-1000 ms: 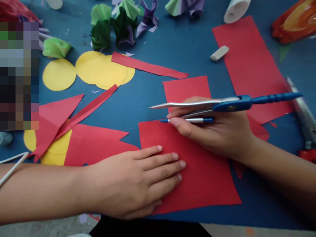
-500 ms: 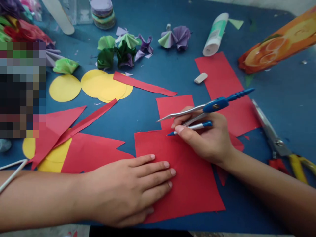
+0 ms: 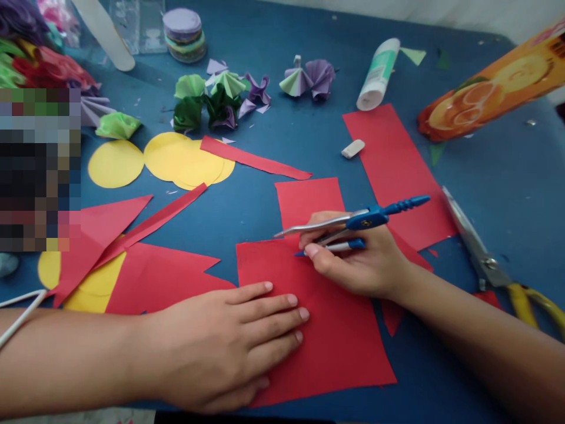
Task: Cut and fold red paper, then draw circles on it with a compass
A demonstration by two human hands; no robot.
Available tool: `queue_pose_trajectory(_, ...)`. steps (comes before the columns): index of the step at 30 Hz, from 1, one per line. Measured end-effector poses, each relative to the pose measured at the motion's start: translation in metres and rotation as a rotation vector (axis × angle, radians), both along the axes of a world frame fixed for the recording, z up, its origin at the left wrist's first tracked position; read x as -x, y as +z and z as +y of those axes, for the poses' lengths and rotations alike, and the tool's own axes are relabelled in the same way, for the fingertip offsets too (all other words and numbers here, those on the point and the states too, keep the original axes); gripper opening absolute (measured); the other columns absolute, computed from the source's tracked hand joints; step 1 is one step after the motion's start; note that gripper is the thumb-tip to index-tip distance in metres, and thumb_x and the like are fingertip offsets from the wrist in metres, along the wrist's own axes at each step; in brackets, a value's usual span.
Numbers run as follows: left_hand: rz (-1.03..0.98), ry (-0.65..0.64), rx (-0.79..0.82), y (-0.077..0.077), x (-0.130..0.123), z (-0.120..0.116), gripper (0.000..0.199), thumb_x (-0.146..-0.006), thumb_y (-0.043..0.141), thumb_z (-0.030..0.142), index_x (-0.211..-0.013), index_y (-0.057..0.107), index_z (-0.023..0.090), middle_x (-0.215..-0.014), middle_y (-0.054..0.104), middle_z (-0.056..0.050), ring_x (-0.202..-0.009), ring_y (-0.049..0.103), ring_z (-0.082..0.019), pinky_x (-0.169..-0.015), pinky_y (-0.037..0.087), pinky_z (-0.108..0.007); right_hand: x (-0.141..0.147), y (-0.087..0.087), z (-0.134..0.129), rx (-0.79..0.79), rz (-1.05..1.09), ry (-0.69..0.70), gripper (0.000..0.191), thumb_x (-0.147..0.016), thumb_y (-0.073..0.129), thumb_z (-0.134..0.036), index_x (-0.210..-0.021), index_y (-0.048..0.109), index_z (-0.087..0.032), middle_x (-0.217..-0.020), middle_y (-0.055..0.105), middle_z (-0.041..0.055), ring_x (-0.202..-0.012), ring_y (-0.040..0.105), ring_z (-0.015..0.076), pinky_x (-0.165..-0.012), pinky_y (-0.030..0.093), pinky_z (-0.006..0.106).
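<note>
A square of red paper (image 3: 335, 335) lies on the blue table in front of me. My left hand (image 3: 238, 347) rests flat on its left part, fingers stretched out. Over the paper's upper edge, my right hand (image 3: 357, 259) is closed around a drawing compass (image 3: 366, 219) with a blue handle. The compass is tilted almost level, its metal needle leg pointing left and its blue-tipped pencil leg just below. Whether either tip touches the paper I cannot tell. Behind the hand are a smaller red paper piece (image 3: 309, 197) and a long red strip (image 3: 397, 171).
Scissors (image 3: 489, 265) with yellow handles lie at right. A white eraser (image 3: 353, 148), a glue stick (image 3: 378, 73) and an orange package (image 3: 489, 88) lie farther back. Yellow paper circles (image 3: 115, 164), red offcuts (image 3: 159, 277) and folded paper flowers (image 3: 220, 97) spread across the left.
My right hand has tipped the compass lower, its blue handle coming down and left. The left hand stays flat on the red paper. The whole view has shifted slightly.
</note>
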State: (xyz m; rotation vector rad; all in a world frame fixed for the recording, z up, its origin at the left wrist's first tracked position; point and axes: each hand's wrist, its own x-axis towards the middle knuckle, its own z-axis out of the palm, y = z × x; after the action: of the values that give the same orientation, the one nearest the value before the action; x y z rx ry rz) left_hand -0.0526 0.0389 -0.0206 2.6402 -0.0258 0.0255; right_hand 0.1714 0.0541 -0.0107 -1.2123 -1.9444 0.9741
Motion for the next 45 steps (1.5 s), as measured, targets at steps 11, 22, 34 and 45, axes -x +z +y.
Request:
queue_pose_trajectory(11, 0.032, -0.018, 0.001, 0.0002, -0.0006, 0.0000, 0.047, -0.097, 0.028, 0.027, -0.139, 0.032, 0.008, -0.148, 0.033, -0.009, -0.137, 0.030, -0.022, -0.114, 0.021, -0.038, -0.0011, -0.0043, 0.0004, -0.055, 0.024, 0.104, 0.013, -0.075, 0.053, -0.008, -0.078, 0.059, -0.020, -0.067, 0.061, -0.0017, -0.056, 0.063, 0.0092, -0.047, 0.050, 0.016)
queue_pose_trajectory(22, 0.031, -0.009, 0.026, -0.0011, 0.0002, -0.0005, 0.047, -0.098, 0.027, 0.029, -0.139, 0.032, 0.008, -0.148, 0.032, -0.009, -0.137, 0.030, -0.022, -0.115, 0.018, -0.038, 0.0000, -0.0044, 0.0006, 0.003, 0.004, 0.085, 0.012, -0.076, 0.052, -0.010, -0.075, 0.058, -0.020, -0.067, 0.063, -0.0022, -0.058, 0.063, 0.0086, -0.049, 0.049, 0.014)
queue_pose_trajectory(34, 0.030, -0.007, 0.040, -0.0008, -0.0009, 0.0002, 0.047, -0.097, 0.028, 0.029, -0.139, 0.034, 0.008, -0.148, 0.033, -0.010, -0.137, 0.029, -0.022, -0.115, 0.018, -0.037, 0.0007, -0.0056, 0.0013, -0.013, -0.018, 0.078, 0.011, -0.077, 0.053, -0.011, -0.075, 0.059, -0.020, -0.067, 0.062, -0.0021, -0.056, 0.061, 0.0080, -0.048, 0.049, 0.015)
queue_pose_trajectory(45, 0.025, -0.005, 0.047, -0.0006, -0.0003, 0.0004, 0.047, -0.097, 0.029, 0.029, -0.139, 0.035, 0.008, -0.148, 0.033, -0.010, -0.137, 0.030, -0.022, -0.115, 0.019, -0.038, 0.0013, -0.0049, 0.0002, -0.026, -0.052, 0.053, 0.010, -0.076, 0.053, -0.013, -0.073, 0.060, -0.020, -0.066, 0.062, -0.0020, -0.050, 0.057, 0.0075, -0.045, 0.047, 0.016)
